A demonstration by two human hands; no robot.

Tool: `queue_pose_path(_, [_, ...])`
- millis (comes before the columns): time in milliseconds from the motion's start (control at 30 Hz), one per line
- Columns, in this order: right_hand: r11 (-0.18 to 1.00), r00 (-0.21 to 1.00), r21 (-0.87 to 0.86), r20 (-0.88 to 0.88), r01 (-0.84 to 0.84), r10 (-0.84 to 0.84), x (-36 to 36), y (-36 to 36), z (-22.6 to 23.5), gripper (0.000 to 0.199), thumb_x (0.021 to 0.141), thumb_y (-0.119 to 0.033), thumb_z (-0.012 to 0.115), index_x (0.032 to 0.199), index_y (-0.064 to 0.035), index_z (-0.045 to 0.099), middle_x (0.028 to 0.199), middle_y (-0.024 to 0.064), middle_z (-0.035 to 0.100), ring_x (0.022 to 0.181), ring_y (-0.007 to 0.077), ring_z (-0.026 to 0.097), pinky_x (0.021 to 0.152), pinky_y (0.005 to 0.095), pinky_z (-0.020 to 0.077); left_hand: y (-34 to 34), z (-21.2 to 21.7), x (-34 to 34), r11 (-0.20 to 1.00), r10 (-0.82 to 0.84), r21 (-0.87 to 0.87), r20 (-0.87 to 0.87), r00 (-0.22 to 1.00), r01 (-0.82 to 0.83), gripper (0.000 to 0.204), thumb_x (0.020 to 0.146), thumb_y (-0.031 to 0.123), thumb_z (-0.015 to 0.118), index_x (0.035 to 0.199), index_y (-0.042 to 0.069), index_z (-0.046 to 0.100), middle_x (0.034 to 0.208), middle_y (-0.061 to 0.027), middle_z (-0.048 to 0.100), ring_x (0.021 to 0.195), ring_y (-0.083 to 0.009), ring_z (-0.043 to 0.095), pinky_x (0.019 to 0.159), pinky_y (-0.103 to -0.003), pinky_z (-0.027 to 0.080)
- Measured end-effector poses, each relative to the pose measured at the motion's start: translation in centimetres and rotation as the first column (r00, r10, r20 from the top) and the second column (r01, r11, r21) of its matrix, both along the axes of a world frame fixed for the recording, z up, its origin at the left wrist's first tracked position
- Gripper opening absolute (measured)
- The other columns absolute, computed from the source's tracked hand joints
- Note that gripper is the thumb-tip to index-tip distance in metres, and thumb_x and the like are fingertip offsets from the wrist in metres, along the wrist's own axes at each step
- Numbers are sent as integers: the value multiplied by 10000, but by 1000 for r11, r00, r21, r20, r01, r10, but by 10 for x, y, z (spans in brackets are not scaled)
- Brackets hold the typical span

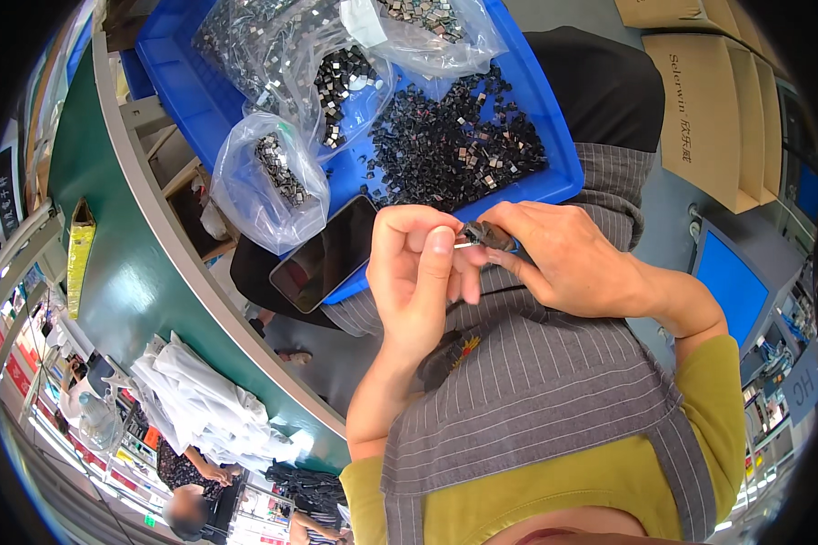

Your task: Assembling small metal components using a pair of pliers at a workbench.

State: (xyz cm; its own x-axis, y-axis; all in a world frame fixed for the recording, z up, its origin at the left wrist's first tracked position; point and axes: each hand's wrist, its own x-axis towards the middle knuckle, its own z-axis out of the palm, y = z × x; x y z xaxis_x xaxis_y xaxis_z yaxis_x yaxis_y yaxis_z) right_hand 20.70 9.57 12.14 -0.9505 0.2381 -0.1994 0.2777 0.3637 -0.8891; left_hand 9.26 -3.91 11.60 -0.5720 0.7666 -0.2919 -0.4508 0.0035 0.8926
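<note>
My left hand (413,272) is closed, pinching a small black part with a shiny metal edge (464,243) between thumb and fingers. Close against it, my right hand (568,259) grips a small dark tool (491,236) with a bit of blue on it. It looks like pliers, though most of it is hidden in the palm. Both hands meet just over the near edge of a blue plastic bin (568,173). Inside lies a wide heap of tiny black parts (427,136), some with metal faces.
Clear plastic bags (273,182) of small metal parts lie in the bin. A phone (327,254) rests at its near left corner. A green table (109,272) curves along the left, bearing white cloth (200,400). Cardboard boxes (700,118) and a blue screen (732,286) stand right. Another person (191,472) is lower left.
</note>
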Motion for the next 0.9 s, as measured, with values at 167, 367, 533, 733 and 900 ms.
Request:
queue_pose_path(167, [995, 997, 89, -64, 54, -48, 0, -3, -5, 163, 808, -74, 624, 923, -25, 519, 749, 139, 606, 725, 325, 610, 624, 413, 477, 2, 5, -2, 998, -53, 28, 213, 976, 48, 101, 968, 57, 430, 1055, 6, 433, 731, -105, 601, 442, -65, 459, 411, -175, 337])
queue_pose_path(367, [983, 996, -176, 86, 54, -39, 4, 0, -4, 218, 865, -134, 595, 999, 11, 502, 825, 160, 636, 732, 347, 618, 640, 418, 478, 6, 11, 2, 999, -50, 5, 82, 995, 50, 178, 956, 18, 437, 1133, -2, 421, 748, -83, 583, 496, -50, 445, 456, -172, 359])
queue_pose_path(533, [885, 977, -466, 193, 7, 94, -2, 14, 11, 219, 908, -111, 522, 1068, 35, 494, 841, 155, 643, 744, 274, 657, 653, 354, 491, 6, 14, 3, 997, -67, -26, -38, 997, 66, 230, 949, 0, 442, 1178, -9, 423, 755, -70, 582, 528, -46, 452, 479, -173, 369])
queue_pose_path(733, [884, 954, -464, 235, -57, 185, 11, 10, 2, 439, 921, -265, 535, 1220, 47, 453, 940, 179, 640, 914, 324, 595, 801, 397, 452, 7, 12, 3, 996, -87, -33, -125, 988, 84, 218, 960, 40, 434, 1168, -24, 419, 730, -91, 581, 487, -53, 441, 530, -192, 437])
queue_pose_path(900, [865, 954, -495, 212, -84, 214, 13, 13, -4, 438, 927, -302, 539, 1201, 33, 469, 1005, 163, 632, 1004, 316, 581, 898, 394, 440, 9, 13, 4, 995, -91, -54, -121, 988, 85, 221, 956, 26, 426, 1170, -26, 420, 728, -90, 580, 483, -54, 444, 526, -190, 435])
